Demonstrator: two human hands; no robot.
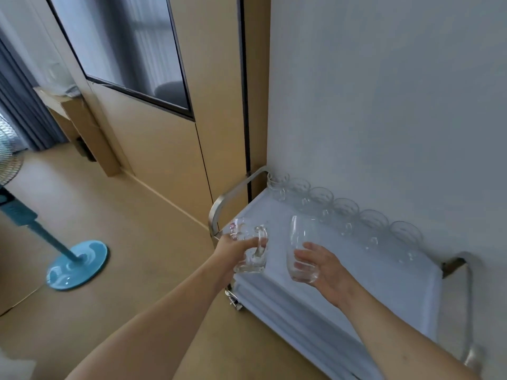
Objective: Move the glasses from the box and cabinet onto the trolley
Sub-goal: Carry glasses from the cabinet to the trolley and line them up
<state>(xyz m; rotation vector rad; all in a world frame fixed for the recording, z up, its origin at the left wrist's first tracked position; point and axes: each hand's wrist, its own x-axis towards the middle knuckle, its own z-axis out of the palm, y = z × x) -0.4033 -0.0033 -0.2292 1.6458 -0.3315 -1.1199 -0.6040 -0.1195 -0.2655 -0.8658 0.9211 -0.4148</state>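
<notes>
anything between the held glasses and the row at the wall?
Head view: only bare trolley top lies between the mug, the tumbler and the row.

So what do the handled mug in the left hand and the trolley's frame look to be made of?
The clear handled mug gripped by the left hand looks like colourless glass: the fingers show through it. The trolley's curved tubular frame looks like brushed steel, grey with soft highlights.

Count: 2 hands, each holding 1 glass. Left hand [233, 249] grips a handled glass mug [251, 249]; right hand [322, 266] grips a handleless glass tumbler [300, 252]. Beyond both grips, 6 glass mugs in a row [348, 215] along the far edge of 1 trolley [384, 283]. Total glasses: 8. Left of the grips: 1 fan [74, 259], 1 cardboard box [79, 124].
</notes>
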